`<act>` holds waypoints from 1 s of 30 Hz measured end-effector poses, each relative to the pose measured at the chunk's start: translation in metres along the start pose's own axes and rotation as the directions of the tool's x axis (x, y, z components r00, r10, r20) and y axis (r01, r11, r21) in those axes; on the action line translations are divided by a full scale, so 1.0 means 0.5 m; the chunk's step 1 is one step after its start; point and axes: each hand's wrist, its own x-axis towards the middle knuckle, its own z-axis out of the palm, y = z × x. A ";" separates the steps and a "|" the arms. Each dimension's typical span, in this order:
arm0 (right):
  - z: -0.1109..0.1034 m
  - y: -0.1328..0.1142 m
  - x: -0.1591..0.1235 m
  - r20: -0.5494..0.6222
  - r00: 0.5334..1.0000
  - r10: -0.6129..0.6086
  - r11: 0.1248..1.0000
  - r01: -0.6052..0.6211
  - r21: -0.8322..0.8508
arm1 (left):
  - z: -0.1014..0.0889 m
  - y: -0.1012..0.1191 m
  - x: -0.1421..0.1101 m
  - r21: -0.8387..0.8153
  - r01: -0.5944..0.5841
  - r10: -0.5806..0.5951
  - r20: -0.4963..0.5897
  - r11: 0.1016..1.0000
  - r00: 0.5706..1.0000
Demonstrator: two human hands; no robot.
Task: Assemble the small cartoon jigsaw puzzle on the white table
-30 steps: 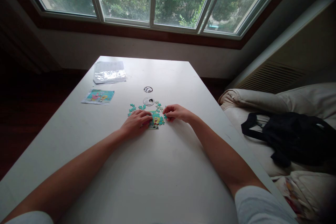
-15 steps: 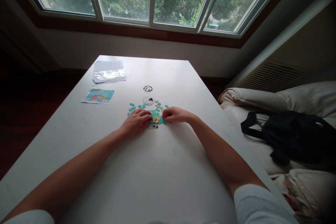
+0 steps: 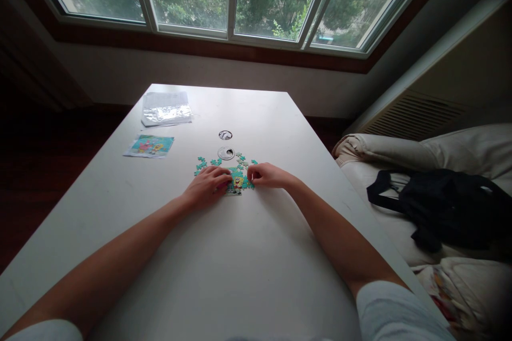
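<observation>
A partly joined jigsaw puzzle (image 3: 237, 182) with a yellow cartoon figure on teal lies on the white table between my hands. My left hand (image 3: 208, 184) rests flat over its left side, fingers stretched out, covering part of it. At the puzzle's right edge, my right hand (image 3: 267, 175) has its thumb and fingers pinched together by the teal pieces; whatever they hold is too small to make out. Loose teal puzzle pieces (image 3: 201, 162) lie beyond my left hand. More loose pieces (image 3: 241, 161) are scattered just past the puzzle and near my right fingertips.
Two round discs (image 3: 226, 153) lie beyond the pieces on the white table (image 3: 224, 272). At the left are a cartoon picture sheet (image 3: 150, 146) and a clear plastic bag with papers (image 3: 166, 108). A dark bag (image 3: 444, 205) lies on the pale sofa (image 3: 384, 144) to the right.
My right hand has shifted very slightly at the puzzle's right edge, its fingers still pinched. My left hand stays in place.
</observation>
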 end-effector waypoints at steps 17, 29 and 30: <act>-0.002 -0.003 0.000 -0.012 1.000 0.025 1.000 -0.025 -0.012 | -0.002 0.002 0.000 -0.008 -0.006 0.006 -0.002 1.000 1.000; -0.005 -0.006 -0.001 0.002 1.000 0.025 1.000 -0.025 -0.019 | -0.002 0.004 0.001 -0.010 0.000 0.000 -0.006 1.000 1.000; -0.004 -0.006 -0.001 0.003 1.000 0.025 0.999 -0.024 -0.023 | -0.002 0.003 0.001 -0.011 0.000 0.000 -0.007 1.000 1.000</act>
